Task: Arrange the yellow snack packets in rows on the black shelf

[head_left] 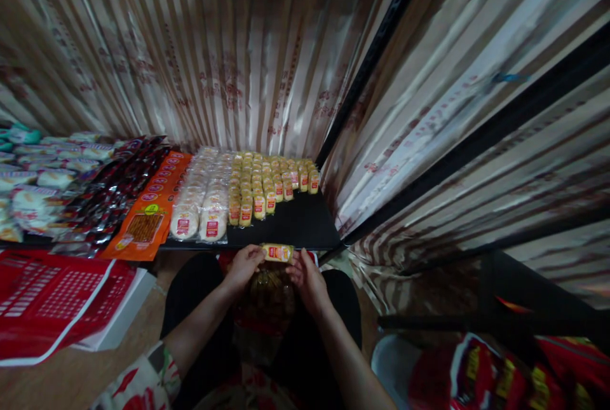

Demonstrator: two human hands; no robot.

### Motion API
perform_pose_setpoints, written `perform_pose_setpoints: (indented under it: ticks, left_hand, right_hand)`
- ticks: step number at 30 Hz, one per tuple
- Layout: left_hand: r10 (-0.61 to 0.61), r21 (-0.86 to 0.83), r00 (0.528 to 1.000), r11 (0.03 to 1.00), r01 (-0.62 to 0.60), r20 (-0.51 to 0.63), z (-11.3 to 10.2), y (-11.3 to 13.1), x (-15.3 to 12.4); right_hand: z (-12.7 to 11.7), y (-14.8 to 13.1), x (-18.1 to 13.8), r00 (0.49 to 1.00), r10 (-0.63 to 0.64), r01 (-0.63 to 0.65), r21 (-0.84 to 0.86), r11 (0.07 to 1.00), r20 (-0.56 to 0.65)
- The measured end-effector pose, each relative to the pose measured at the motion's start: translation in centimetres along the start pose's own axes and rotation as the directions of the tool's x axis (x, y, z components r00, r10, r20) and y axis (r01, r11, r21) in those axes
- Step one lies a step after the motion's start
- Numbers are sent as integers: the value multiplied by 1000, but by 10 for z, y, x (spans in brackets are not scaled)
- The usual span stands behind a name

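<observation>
A small yellow snack packet (277, 253) with a red label is stretched between my two hands, just in front of the shelf edge. My left hand (245, 267) pinches its left end, and my right hand (309, 275) grips the right end with thumb and fingers. Below them, between my knees, a dark bag of similar packets (269, 292) shows dimly. On the black shelf (305, 222) stand rows of matching yellow packets (258, 203). Left of those lie rows of round white crackers (213, 222) in clear wrappers.
Orange snack bags (145, 225), dark shiny packets (109, 191) and white packets (42, 171) fill the shelf's left side. A red bag (47, 302) hangs below. Black frame bars (429, 156) and draped plastic sheeting (229, 47) stand behind. Red packages (481, 372) lie at lower right.
</observation>
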State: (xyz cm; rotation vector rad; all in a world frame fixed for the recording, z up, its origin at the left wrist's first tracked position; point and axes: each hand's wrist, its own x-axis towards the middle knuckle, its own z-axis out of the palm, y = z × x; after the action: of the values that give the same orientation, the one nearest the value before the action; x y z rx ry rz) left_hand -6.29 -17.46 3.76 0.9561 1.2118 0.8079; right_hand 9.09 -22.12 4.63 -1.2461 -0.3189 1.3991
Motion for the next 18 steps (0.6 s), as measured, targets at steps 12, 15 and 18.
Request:
perform_pose_setpoints:
  ticks: [12,15,18]
  left_hand:
    - [-61,-179,998,982,57,-17,34,-6,-2]
    - [-67,-197,998,978,63,-13,44,-3,4]
    - [-75,-229,997,971,69,-18,52,2,15]
  right_hand:
    - [9,4,28,944,-320,328,-153,932,74]
    - [10,1,37,934,-344,356,-187,916,93]
    - [10,-5,48,936,-339,352,-246,903,95]
